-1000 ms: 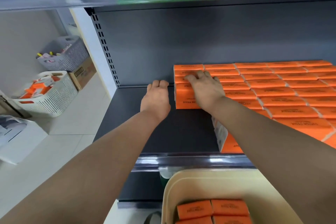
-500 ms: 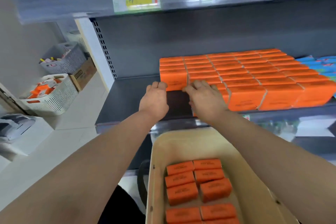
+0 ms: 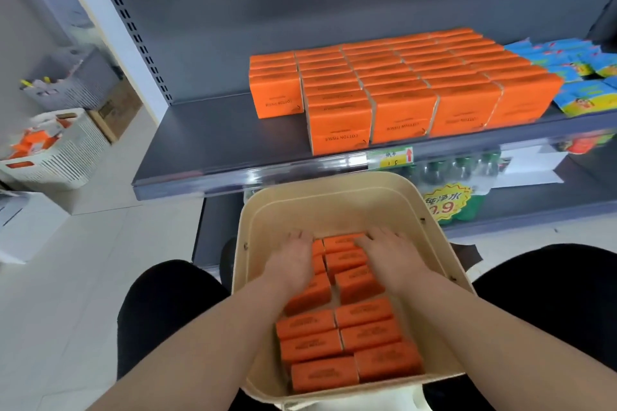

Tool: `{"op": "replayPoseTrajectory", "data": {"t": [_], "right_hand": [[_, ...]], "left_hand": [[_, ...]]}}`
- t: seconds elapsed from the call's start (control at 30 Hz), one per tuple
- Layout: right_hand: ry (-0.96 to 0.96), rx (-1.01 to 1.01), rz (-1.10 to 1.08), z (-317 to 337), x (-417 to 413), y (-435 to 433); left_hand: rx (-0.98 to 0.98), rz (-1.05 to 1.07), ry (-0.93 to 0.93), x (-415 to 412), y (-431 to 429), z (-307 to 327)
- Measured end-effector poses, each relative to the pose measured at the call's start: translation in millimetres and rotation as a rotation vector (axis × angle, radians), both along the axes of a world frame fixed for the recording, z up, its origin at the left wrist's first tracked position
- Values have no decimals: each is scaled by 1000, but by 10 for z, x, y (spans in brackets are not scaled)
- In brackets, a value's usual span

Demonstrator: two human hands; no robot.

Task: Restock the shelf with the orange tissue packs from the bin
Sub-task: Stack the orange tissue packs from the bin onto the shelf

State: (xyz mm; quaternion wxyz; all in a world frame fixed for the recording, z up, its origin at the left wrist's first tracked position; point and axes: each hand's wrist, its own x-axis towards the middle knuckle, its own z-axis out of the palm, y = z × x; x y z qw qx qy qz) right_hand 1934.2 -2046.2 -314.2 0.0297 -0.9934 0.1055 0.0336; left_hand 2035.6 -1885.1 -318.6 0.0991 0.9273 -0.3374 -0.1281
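Shelf (image 3: 207, 143) first: it is dark grey and runs across the far side. Orange packs (image 3: 400, 90) stand on its middle and right part in neat rows, tight together. The row at the left end stops short, farther back than the others, so there is a gap at its near end. The shelf to the left of that row is bare. Blue packs (image 3: 574, 77) lie at the far right, just beside the orange ones. I think a good part of the job is done, but a lot is left: the gap, the bare left side, and a bin with many packs in it.

Bin (image 3: 334, 200) sits near, below the shelf edge, between the person's legs (image 3: 167, 310). It is tan with round corners. Bin packs (image 3: 364, 334) lie in it in 2 lines, side by side, from the near wall to about the middle. The far part of the bin floor shows.

Left hand (image 3: 293, 260) lies palm down on the far packs of the left line. Its fingers are a little spread and point far. Right hand (image 3: 387, 253) lies palm down on the far packs of the right line, fingers spread and touching the top of the last pack. As far as I can see, neither hand has closed round a pack, and no pack is lifted. I think the next thing is to grab some and carry them up to the gap.
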Motion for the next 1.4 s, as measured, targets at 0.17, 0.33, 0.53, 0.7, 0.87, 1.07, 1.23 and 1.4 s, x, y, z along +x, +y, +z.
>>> {"op": "replayPoseTrajectory", "data": {"t": [0.17, 0.33, 0.53, 0.7, 0.87, 1.07, 1.23, 1.4], "right_hand": [[147, 115, -60, -404, -106, -91], [203, 87, -49, -588, -13, -160], [245, -6, -6, -731, 111, -98], [263, -34, -37, -834, 124, -49], [273, -47, -11, -855, 129, 15], [253, -67, -34, -659, 161, 124], [104, -92, -7, -222, 137, 148], [180, 36, -41, -186, -200, 157]], "left_hand": [[87, 26, 26, -208, 165, -436], [140, 19, -30, -324, 102, -611], [124, 13, -52, -282, 56, -704], [85, 69, 1, -227, 48, -691], [110, 64, 6, -184, 104, -748], [240, 53, -1, -154, 205, -791], [311, 53, -39, -77, 208, -833], [410, 0, -97, -164, 186, -922]]}}
